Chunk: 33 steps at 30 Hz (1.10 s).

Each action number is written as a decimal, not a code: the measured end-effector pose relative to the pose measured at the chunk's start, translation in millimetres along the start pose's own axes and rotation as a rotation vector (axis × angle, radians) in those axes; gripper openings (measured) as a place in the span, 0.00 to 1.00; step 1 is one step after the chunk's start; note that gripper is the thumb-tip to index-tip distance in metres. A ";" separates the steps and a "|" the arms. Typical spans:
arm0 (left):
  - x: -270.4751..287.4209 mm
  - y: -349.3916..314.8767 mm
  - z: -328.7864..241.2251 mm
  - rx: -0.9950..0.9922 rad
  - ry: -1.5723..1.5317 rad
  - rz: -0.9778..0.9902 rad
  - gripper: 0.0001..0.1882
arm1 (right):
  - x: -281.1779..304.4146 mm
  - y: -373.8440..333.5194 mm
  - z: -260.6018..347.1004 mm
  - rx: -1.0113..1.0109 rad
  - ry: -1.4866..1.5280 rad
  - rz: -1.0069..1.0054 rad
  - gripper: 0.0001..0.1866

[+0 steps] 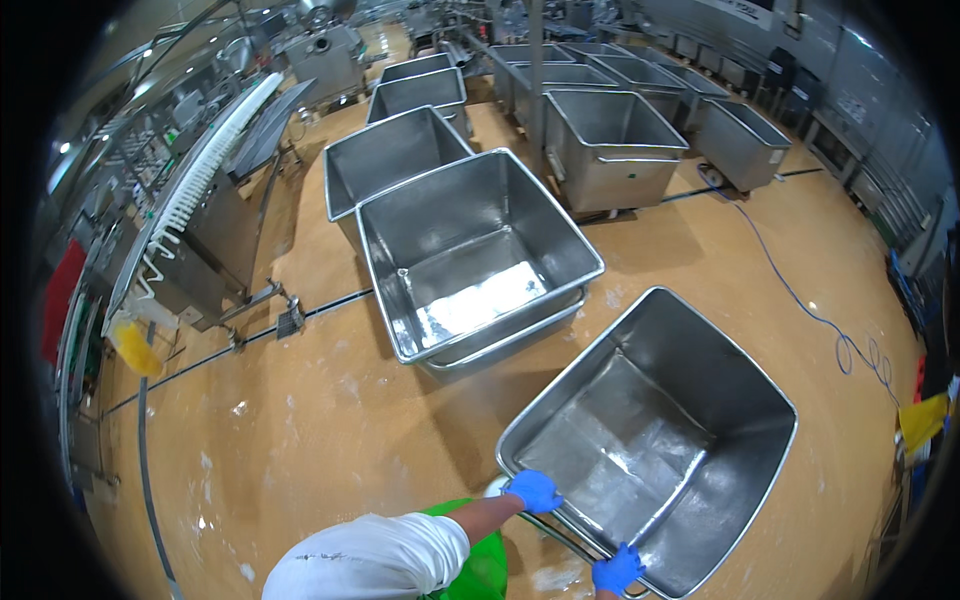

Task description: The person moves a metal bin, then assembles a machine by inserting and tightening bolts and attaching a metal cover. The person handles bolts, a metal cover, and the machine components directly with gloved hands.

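Note:
A deep stainless steel tub cart (590,440) stands right in front of me, with nothing inside and some wet shine on its bottom. My left hand (535,490), in a blue glove, is closed on the handle at the near left corner of this cart. Further along the same side, my right hand (618,570), also blue-gloved, grips the handle by the near rim. The handle bar (565,540) shows between the two hands. A white sleeve covers my left upper arm, and part of a green apron (487,570) hangs below it.
Another steel tub cart (470,275) stands just ahead, with more behind it. Several carts (620,150) fill the far right. A blue hose (790,285) snakes over the wet tan floor (330,440). Conveyor equipment (200,180) lines the left; a yellow object (922,422) sits far right.

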<state>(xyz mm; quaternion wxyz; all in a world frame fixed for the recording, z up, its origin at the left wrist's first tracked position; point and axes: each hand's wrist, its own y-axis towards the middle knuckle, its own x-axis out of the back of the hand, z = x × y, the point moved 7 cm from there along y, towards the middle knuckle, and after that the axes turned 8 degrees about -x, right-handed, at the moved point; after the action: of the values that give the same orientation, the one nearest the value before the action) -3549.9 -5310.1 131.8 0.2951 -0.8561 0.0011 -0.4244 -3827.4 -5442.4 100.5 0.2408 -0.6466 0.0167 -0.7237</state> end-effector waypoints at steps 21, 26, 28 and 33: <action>195.7 351.1 -18.8 0.125 -0.128 0.163 0.47 | 101.0 440.0 116.6 0.169 -0.632 0.308 0.23; 238.6 419.5 -39.4 0.152 -0.161 0.108 0.46 | 130.4 540.4 122.2 0.239 -0.741 0.272 0.23; 246.1 456.0 -48.9 0.117 -0.122 -0.002 0.46 | 151.0 589.9 143.1 0.287 -0.764 0.325 0.24; 292.5 492.5 -76.5 0.103 -0.137 -0.066 0.45 | 192.5 680.9 164.6 0.292 -0.840 0.191 0.21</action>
<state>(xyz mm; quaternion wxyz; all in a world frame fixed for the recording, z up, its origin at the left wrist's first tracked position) -3296.0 -5829.2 130.5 0.3241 -0.8663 -0.0692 -0.3738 -3458.8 -6068.0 77.5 0.3809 -0.8391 -0.1250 -0.3678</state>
